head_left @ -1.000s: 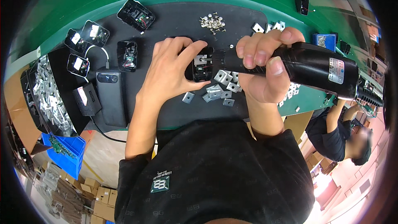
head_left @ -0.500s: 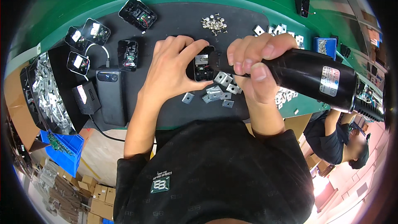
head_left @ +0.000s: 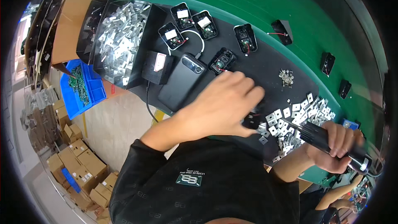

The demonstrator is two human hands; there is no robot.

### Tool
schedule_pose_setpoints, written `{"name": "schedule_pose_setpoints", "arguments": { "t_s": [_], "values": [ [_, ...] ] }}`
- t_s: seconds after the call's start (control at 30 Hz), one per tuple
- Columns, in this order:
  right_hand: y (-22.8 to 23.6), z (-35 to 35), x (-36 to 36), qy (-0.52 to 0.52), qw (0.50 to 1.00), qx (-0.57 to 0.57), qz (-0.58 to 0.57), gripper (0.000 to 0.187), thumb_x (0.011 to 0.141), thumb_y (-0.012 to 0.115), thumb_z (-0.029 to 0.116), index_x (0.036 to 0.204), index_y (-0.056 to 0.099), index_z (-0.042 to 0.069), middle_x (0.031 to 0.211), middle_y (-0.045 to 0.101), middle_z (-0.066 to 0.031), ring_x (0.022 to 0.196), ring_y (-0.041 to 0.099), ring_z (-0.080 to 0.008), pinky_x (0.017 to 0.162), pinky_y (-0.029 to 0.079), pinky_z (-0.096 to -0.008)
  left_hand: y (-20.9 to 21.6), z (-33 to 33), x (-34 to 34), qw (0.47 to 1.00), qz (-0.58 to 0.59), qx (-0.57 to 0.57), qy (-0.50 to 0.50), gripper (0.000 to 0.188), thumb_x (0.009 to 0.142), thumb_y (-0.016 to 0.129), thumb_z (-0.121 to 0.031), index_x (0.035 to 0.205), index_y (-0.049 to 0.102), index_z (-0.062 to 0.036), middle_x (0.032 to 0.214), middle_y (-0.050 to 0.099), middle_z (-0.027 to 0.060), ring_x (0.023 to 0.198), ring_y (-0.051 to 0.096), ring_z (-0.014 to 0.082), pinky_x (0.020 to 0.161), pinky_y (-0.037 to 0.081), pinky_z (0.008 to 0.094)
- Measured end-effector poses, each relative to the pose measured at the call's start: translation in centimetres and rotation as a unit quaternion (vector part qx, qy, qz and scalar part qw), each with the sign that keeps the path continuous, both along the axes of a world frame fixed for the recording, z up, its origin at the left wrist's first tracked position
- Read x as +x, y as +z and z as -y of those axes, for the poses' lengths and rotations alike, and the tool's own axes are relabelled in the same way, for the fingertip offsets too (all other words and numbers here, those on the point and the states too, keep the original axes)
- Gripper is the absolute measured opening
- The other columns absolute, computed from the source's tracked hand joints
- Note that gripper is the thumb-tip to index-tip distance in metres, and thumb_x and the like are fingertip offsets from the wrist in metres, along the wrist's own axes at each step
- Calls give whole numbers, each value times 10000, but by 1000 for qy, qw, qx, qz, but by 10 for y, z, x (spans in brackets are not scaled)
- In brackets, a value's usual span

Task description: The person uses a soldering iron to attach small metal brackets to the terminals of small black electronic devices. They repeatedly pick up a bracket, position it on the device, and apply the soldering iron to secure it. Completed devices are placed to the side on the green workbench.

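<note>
My left hand curls round a small black plastic housing, which is partly hidden beneath the fingers. Farther right, my right hand grips a black electric screwdriver, its thin tip pointing left above a heap of square metal plates with holes. The tip is apart from the held housing. Just beyond my left knuckles rests another open housing with a circuit board inside. A small pile of screws lies on the black mat.
At the left, a black box is full of metal plates, near a blue bin of green boards. A power bank with a white cable sits beside several open housings. Another person's arm shows at lower right.
The view has turned toward the left. My right hand has drawn the screwdriver away from the housing, off to the right. My left hand still holds the housing.
</note>
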State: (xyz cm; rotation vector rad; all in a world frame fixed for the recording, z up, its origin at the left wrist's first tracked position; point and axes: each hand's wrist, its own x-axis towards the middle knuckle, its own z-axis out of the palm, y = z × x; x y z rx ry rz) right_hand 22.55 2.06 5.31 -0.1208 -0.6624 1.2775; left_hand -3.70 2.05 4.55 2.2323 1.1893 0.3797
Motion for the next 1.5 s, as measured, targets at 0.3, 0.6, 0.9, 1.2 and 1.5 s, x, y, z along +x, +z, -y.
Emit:
{"name": "schedule_pose_setpoints", "arguments": {
  "t_s": [0.3,0.6,0.9,1.2,1.5],
  "values": [
    [-11,-1,21,-20,998,-65,6,385,811,649,83,1146,467,32,708,434,22,597,433,-72,614,353,-237,43,-38,-215,831,-176,172,499,554,772,757,-344,1165,589,9,974,650,103,866,594,164,784,473,288],
    [-28,1,17,-61,990,-118,44,421,839,630,208,1202,447,102,722,435,15,601,425,-90,600,351,-266,37,-68,-303,786,-324,225,476,533,849,678,-388,1201,596,4,1152,643,176,1047,620,280,883,464,349],
    [-39,11,13,-195,950,-86,226,444,833,575,162,1248,455,57,750,464,-26,636,449,-131,635,397,-323,-18,-115,10,942,-217,219,130,701,819,636,-527,1255,531,12,1127,622,249,1019,621,377,854,502,428],
    [-50,29,31,-318,898,-107,285,447,808,586,141,1229,457,58,726,472,-47,601,459,-155,585,417,-344,-76,-164,74,940,-285,171,76,623,799,620,-522,1027,574,57,880,651,250,846,667,366,744,545,440],
    [-67,10,24,-293,905,-128,279,439,792,595,107,1203,452,51,732,527,-68,612,506,-173,621,457,-366,-38,-106,78,977,-113,178,-12,598,701,668,-163,1265,505,-49,1097,529,211,1005,565,382,884,475,424]
  ]
}}
